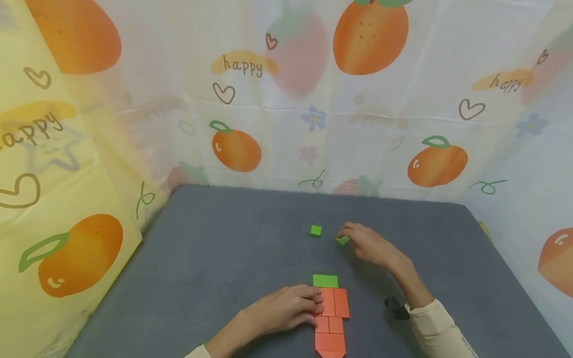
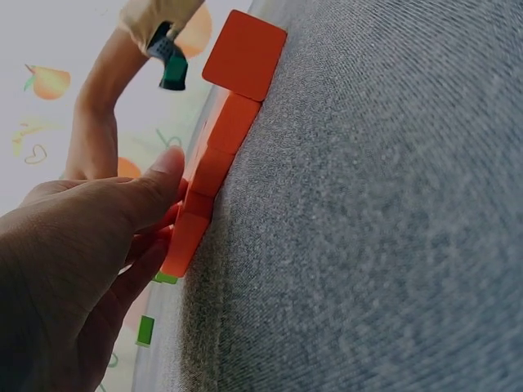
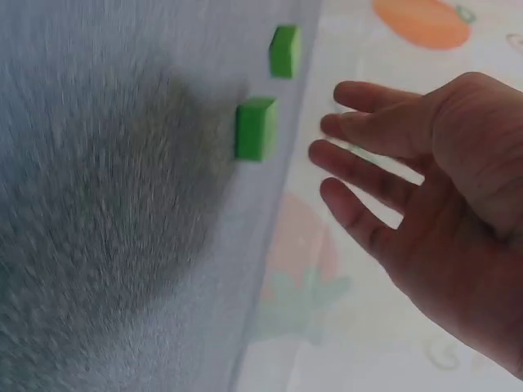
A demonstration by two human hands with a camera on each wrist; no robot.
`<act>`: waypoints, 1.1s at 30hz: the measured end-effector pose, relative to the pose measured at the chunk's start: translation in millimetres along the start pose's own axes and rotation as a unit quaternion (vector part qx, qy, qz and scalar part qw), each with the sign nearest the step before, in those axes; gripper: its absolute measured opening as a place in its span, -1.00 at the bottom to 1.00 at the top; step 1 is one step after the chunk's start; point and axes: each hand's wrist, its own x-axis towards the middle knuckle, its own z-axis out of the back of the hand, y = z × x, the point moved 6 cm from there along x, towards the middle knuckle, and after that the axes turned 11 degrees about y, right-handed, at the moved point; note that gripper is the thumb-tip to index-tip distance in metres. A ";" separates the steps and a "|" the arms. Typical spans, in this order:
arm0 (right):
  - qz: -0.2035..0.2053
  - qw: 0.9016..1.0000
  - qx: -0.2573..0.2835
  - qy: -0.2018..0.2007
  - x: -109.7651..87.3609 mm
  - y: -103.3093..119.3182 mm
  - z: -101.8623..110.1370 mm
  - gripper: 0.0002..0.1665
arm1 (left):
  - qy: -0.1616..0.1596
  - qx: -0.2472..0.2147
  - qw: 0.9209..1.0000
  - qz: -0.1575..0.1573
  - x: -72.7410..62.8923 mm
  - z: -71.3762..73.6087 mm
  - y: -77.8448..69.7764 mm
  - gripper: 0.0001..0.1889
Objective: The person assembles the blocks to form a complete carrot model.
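Note:
Flat orange-red building blocks (image 1: 341, 303) lie fitted together in a column on the grey table, with a green rectangular block (image 1: 325, 281) at the column's far end. My left hand (image 1: 286, 308) rests its fingertips on the left part of the orange blocks; in the left wrist view its thumb and fingers touch their side. Farther off, my right hand (image 1: 369, 244) hovers over a small green block (image 1: 342, 240) and partly covers it. The right wrist view shows the fingers loosely extended, apart from that green block (image 3: 256, 129). Another small green block (image 1: 316, 231) lies to its left.
Fruit-printed curtains (image 1: 286, 129) hang behind the table and along its sides. The grey tabletop (image 1: 233, 238) stretches to a far edge beyond the green blocks. A dark device (image 1: 396, 308) sits at the right wrist, beside the cream sleeve (image 1: 436, 325).

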 end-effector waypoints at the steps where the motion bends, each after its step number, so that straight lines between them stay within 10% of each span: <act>1: -0.008 1.000 -0.008 0.006 1.9 -2.5 -0.7 -0.56 | 0.001 -0.002 1.000 0.001 -0.4 -0.2 0.2 -0.66; 14: -0.106 0.987 -0.111 0.051 7.3 -23.0 -10.3 -0.66 | 0.003 -0.008 1.000 0.000 0.4 1.5 -1.8 -0.68; 33: -0.022 0.993 -0.077 0.082 -3.9 5.3 -13.0 -0.56 | 0.001 -0.001 1.000 0.000 1.2 1.3 -2.6 -0.67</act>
